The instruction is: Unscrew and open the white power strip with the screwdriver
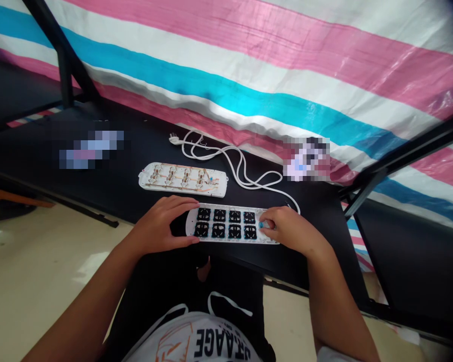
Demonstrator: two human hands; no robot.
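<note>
In front of me on the black table lies a white power strip housing half [245,207], fitted with two rows of black socket inserts [234,216]. My left hand [165,226] spans its left end, thumb on the near edge and fingers on the far edge. At the right end, my right hand [290,229] is closed, thumb and forefinger at a small blue part [261,225] whose kind I cannot make out. Just beyond lies the other white housing half [183,179], its copper-coloured strips and metal contacts exposed.
A white power cord [245,168] with a plug [174,139] lies loosely looped at the back. Two blurred objects rest on the black table [109,186], left and back right. Behind hangs a striped plastic sheet [226,80]; dark metal struts [392,161] stand on both sides.
</note>
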